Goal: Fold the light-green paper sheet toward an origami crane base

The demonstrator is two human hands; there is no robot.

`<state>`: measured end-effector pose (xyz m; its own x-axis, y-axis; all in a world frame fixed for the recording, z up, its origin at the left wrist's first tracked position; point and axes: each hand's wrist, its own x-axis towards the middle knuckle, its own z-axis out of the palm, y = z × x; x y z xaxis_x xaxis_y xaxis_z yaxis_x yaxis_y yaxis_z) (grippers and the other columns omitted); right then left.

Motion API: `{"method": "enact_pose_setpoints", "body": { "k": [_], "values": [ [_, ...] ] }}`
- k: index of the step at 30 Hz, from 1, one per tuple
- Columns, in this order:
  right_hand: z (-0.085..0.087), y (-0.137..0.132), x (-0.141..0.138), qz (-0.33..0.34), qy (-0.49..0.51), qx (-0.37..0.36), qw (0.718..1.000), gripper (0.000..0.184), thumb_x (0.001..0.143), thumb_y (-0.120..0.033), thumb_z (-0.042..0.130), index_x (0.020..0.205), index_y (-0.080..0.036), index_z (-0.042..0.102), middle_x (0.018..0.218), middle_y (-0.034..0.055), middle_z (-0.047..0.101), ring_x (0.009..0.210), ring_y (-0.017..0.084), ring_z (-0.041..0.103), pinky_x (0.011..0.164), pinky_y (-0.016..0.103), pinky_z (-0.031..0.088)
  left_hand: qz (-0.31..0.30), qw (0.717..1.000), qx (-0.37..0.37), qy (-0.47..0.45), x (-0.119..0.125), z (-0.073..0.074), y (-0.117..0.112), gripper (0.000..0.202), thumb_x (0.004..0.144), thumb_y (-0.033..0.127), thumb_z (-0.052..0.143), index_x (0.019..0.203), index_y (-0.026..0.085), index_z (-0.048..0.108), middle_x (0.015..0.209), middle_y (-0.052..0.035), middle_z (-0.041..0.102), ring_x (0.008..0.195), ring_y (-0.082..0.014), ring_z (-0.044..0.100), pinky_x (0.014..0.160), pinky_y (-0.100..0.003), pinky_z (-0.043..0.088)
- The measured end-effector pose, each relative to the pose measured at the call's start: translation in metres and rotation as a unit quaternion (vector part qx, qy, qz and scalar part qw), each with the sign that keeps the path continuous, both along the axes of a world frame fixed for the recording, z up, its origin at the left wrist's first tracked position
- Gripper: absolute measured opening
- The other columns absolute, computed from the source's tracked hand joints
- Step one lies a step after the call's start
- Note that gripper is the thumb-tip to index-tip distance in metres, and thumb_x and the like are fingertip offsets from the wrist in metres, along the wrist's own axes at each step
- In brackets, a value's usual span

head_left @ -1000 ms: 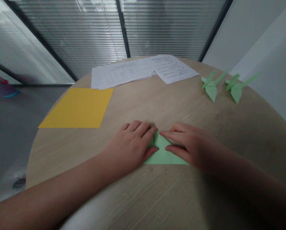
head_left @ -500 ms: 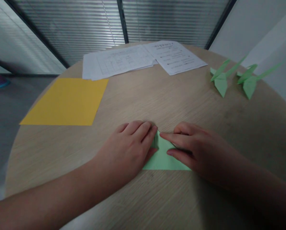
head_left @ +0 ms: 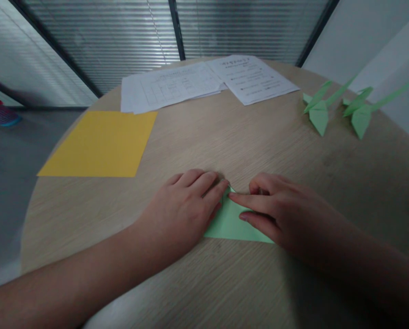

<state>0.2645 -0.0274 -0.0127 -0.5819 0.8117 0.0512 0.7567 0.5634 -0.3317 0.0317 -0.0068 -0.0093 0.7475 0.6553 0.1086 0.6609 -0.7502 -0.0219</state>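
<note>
A folded green paper triangle point(head_left: 232, 224) lies flat on the round wooden table point(head_left: 225, 141), near me. My left hand point(head_left: 180, 212) rests on its left side, fingers flat and together, their tips at the triangle's top point. My right hand point(head_left: 276, 208) covers its right side. The forefinger stretches along the upper edge to the tip, the thumb presses lower down, and the other fingers are curled. The fingertips of both hands nearly meet at the top corner.
A yellow square sheet point(head_left: 100, 144) lies at the left. Printed white papers point(head_left: 197, 82) sit at the far edge. Two folded green paper cranes point(head_left: 319, 112) point(head_left: 360, 116) stand at the far right. Behind are slatted blinds and a grey floor.
My hands stay on the green triangle, with my right forefinger pressing a little closer to the tip. The view has dropped and shifted slightly.
</note>
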Motion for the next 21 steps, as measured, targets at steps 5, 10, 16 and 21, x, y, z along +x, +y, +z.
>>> {"method": "enact_pose_setpoints", "body": {
  "k": [5, 10, 16, 21],
  "values": [
    [-0.0022, -0.0002, 0.0006, 0.002, -0.008, 0.018, 1.0, 0.035, 0.093, -0.022, 0.067, 0.127, -0.028, 0.073, 0.094, 0.0046, 0.063, 0.083, 0.02, 0.062, 0.076, 0.036, 0.048, 0.001, 1.0, -0.003, -0.004, 0.001, 0.0001, 0.0001, 0.031, 0.104, 0.027, 0.052, 0.13, 0.019, 0.067, 0.131, -0.0121, 0.07, 0.113, -0.0307, 0.065, 0.093, -0.047, 0.056],
    [-0.0006, -0.0004, 0.0, 0.003, -0.012, 0.013, 1.0, 0.034, 0.093, -0.022, 0.068, 0.126, -0.028, 0.074, 0.094, 0.0043, 0.062, 0.084, 0.021, 0.061, 0.076, 0.036, 0.048, -0.005, 1.0, 0.012, -0.006, -0.0007, -0.0017, 0.0, 0.03, 0.104, 0.027, 0.052, 0.128, 0.018, 0.067, 0.129, -0.0121, 0.071, 0.11, -0.0306, 0.065, 0.092, -0.046, 0.057],
    [0.0027, 0.0008, 0.0, -0.002, -0.004, -0.016, 1.0, 0.032, 0.094, -0.023, 0.068, 0.125, -0.029, 0.074, 0.093, 0.0041, 0.062, 0.086, 0.021, 0.061, 0.078, 0.036, 0.048, -0.007, 1.0, 0.008, -0.007, -0.0002, -0.0009, 0.0009, 0.028, 0.103, 0.026, 0.053, 0.126, 0.018, 0.068, 0.128, -0.0115, 0.071, 0.111, -0.0306, 0.066, 0.092, -0.047, 0.057],
    [0.0008, 0.0048, -0.0007, -0.029, 0.024, -0.031, 0.999, 0.026, 0.1, -0.023, 0.06, 0.121, -0.027, 0.075, 0.096, 0.0049, 0.066, 0.089, 0.021, 0.064, 0.081, 0.035, 0.049, -0.002, 1.0, 0.012, -0.011, 0.0002, -0.0016, 0.0008, 0.028, 0.103, 0.026, 0.054, 0.126, 0.02, 0.068, 0.128, -0.0101, 0.071, 0.111, -0.0298, 0.066, 0.093, -0.046, 0.057]
  ]
}}
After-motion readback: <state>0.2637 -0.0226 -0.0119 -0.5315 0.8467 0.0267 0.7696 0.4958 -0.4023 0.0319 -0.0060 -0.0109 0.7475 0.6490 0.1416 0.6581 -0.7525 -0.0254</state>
